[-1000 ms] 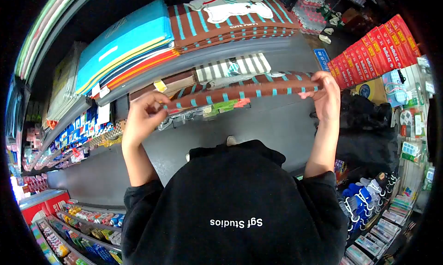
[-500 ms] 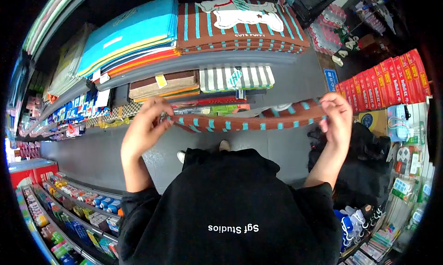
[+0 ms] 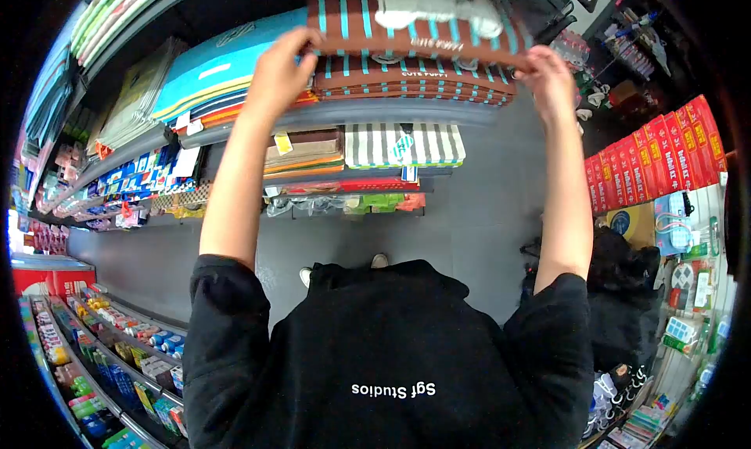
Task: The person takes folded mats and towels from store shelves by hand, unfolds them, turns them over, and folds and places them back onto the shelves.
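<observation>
A brown mat with light blue stripes and a white puppy figure (image 3: pixel 375 26) is stretched between my hands, its near edge facing me. My left hand (image 3: pixel 288 64) pinches its left corner, and my right hand (image 3: pixel 546 77) pinches the right corner. The mat hangs over a stack of similar brown striped mats (image 3: pixel 415 88) on the upper shelf; part of the stack is hidden behind it. Left of that stack, beside my left hand, lie folded blue mats (image 3: pixel 227 62).
Below the upper shelf edge (image 3: pixel 391 113) lie a grey-and-white striped folded mat (image 3: pixel 403 145) and brown ones (image 3: pixel 313 150). Red boxes (image 3: pixel 657 156) are stacked at the right, near black bags (image 3: pixel 626 292). Shelves of small goods (image 3: pixel 117 355) stand at lower left.
Both hands have moved up and forward from above the floor to the upper shelf, carrying the mat. Its printed face now shows, where before it was mostly seen edge-on.
</observation>
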Tool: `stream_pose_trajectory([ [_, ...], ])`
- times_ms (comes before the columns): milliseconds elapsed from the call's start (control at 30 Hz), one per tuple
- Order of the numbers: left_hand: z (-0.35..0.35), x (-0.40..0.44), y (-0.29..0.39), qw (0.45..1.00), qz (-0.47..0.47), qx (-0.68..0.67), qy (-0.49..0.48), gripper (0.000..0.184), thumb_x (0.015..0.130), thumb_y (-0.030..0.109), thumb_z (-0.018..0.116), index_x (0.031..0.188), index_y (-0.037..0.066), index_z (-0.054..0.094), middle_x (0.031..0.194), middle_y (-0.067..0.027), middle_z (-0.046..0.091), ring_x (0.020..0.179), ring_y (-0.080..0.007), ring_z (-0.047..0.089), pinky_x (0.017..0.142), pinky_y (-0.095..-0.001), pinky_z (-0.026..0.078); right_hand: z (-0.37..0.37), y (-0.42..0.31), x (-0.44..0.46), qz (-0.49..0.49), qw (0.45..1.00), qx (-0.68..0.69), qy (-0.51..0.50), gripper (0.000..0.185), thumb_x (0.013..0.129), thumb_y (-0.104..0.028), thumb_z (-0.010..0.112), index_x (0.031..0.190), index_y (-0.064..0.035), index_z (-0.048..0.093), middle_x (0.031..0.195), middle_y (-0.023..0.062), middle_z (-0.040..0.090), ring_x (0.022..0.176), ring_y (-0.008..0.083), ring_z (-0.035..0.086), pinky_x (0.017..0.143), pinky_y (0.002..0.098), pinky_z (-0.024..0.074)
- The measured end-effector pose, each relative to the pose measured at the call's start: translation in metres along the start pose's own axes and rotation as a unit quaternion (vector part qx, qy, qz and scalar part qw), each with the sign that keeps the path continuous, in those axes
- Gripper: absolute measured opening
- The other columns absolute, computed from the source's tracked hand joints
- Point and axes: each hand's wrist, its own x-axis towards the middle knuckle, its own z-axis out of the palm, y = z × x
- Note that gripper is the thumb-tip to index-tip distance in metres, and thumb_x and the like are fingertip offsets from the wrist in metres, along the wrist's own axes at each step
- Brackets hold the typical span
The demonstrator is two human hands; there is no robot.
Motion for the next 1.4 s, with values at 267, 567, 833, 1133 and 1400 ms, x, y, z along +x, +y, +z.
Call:
stream_pose_trajectory([
  [267, 0.016, -0.019, 0.007, 0.981, 0.043, 0.171, -0.086, 0.019, 0.065, 0.001, 0.061, 0.082, 0.007, 0.057, 0.076, -0.0093, 0.061, 0.08, -0.0267, 0.057, 0.073, -0.0395, 0.042, -0.003, 0.017, -0.004, 0.136, 0.983, -0.124, -0.005, 0.011, 0.084, -0.014, 0.053, 0.091, -0.0079, 0.06, 0.069, -0.0019, 0.052, 0.046, 0.0052, 0.041, 0.039, 0.0195, 0.0263],
  [567, 0.009, -0.008, 0.013, 0.97, 0.059, 0.211, -0.107, 0.014, 0.065, 0.007, 0.062, 0.078, 0.007, 0.057, 0.071, -0.011, 0.057, 0.079, -0.0286, 0.054, 0.07, -0.0402, 0.04, -0.002, 0.009, -0.002, 0.153, 0.959, -0.235, -0.025, 0.013, 0.083, -0.015, 0.058, 0.095, -0.0097, 0.062, 0.069, -0.0066, 0.052, 0.048, 0.0024, 0.038, 0.04, 0.0175, 0.0242],
  [833, 0.012, -0.005, 0.017, 0.958, 0.067, 0.276, -0.05, 0.014, 0.064, 0.003, 0.059, 0.076, 0.01, 0.058, 0.074, -0.0049, 0.061, 0.077, -0.0256, 0.053, 0.07, -0.0381, 0.039, -0.013, 0.032, -0.001, -0.039, 0.966, -0.253, -0.016, 0.013, 0.081, -0.01, 0.062, 0.093, -0.0053, 0.065, 0.072, -0.0041, 0.058, 0.063, 0.0041, 0.048, 0.057, 0.0193, 0.0375],
  [1133, 0.007, -0.022, 0.034, 0.956, -0.01, 0.269, -0.117, 0.013, 0.065, 0.006, 0.059, 0.078, 0.006, 0.061, 0.082, -0.0104, 0.062, 0.087, -0.0279, 0.055, 0.076, -0.0401, 0.04, -0.019, 0.036, -0.009, -0.09, 0.943, -0.32, 0.006, 0.008, 0.079, -0.008, 0.062, 0.083, -0.0015, 0.064, 0.067, -0.0034, 0.054, 0.061, 0.0043, 0.046, 0.056, 0.0216, 0.0393],
  [1400, -0.05, -0.066, 0.06, 0.99, -0.089, 0.109, -0.004, 0.013, 0.074, 0.01, 0.061, 0.085, 0.004, 0.065, 0.085, -0.0105, 0.065, 0.083, -0.0248, 0.06, 0.074, -0.0356, 0.045, 0.016, -0.001, -0.05, -0.179, 0.93, -0.322, -0.014, 0.007, 0.081, -0.006, 0.062, 0.081, 0.0013, 0.062, 0.077, -0.0007, 0.053, 0.064, 0.0046, 0.045, 0.055, 0.019, 0.0364],
])
